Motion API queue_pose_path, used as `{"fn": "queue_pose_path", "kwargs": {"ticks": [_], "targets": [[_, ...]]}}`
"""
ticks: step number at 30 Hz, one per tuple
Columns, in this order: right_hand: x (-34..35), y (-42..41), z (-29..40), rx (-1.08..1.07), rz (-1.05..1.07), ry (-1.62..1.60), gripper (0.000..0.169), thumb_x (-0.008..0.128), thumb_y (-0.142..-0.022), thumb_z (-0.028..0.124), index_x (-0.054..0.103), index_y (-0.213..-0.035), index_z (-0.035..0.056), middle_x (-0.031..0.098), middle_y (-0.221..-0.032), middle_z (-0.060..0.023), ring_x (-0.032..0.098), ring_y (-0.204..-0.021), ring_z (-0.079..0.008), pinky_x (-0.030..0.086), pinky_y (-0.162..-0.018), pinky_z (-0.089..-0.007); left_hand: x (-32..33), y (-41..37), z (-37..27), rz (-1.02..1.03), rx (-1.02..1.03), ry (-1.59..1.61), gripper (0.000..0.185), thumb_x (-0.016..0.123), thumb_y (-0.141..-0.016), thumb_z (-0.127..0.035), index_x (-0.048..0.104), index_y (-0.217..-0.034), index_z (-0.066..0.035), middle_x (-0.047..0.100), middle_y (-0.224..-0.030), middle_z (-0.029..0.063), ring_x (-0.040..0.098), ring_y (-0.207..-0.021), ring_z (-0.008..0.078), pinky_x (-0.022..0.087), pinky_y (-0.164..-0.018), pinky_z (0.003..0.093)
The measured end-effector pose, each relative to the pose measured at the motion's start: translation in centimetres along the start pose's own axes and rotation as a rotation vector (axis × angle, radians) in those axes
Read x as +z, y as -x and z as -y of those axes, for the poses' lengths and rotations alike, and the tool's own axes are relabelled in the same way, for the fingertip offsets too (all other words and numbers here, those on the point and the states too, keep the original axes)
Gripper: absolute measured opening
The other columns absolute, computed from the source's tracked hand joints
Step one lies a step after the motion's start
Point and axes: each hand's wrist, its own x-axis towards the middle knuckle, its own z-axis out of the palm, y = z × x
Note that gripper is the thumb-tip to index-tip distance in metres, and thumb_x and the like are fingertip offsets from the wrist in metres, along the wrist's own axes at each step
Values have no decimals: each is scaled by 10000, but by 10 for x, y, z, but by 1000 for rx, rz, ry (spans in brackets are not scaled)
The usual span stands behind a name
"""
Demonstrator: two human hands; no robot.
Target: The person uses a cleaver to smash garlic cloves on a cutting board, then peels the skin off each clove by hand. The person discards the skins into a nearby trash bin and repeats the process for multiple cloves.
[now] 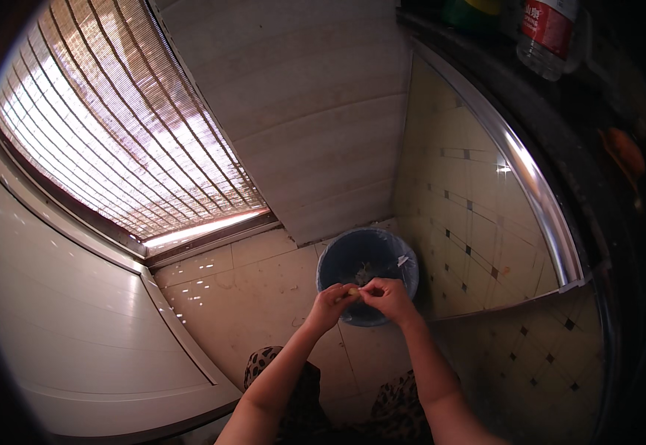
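Both my hands are close together over a round waste bin [328, 250] with a thin clear plastic liner. Between the fingers of my left hand [331, 306] is a small yellowish piece of food [353, 291], too small to name. The thumb and forefinger of my right hand [388, 297] are pinched together at its right end; whether they grip a part of it is hard to tell. Pale scraps [364, 272] lie inside the bin, and a whitish scrap [403, 260] clings to the liner at the right.
Cabinet doors with a diamond pattern [484, 222] stand right of the bin, under a dark countertop [500, 72] bearing a plastic bottle with a red label [548, 28]. A pale wall [323, 139] rises behind. At the left are a light door [78, 311] and a doorway with a slatted blind [134, 128].
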Motion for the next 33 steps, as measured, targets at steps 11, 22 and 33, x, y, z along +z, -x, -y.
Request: {"fn": "queue_pose_path", "kwargs": {"ticks": [11,22,33], "targets": [[10,-6,-16,-43,-137,-190,119,640,-789,64,612,-886,1,638,-795,-56,598,-703,-79,484,-623,-218,5,-3,-1,-82,-119,233,255,603,-839,-109,605,-1089,-60,569,-869,-26,505,-805,57,413,-708,197],[14,-4,-2,-2,-172,-332,77,519,-866,3,588,-894,-13,615,-868,-62,601,-775,-104,495,-682,-228,7,0,7,-78,-309,678,295,524,-892,-141,551,-1169,-45,509,-717,-55,405,-587,25,323,-529,163],[3,-3,3,-208,-208,137,135,560,-773,-6,625,-891,10,604,-874,-73,604,-743,-156,476,-653,-245,12,-1,1,-184,-253,593,295,593,-824,-51,570,-1118,-58,568,-801,-49,455,-635,20,352,-560,155]]}}
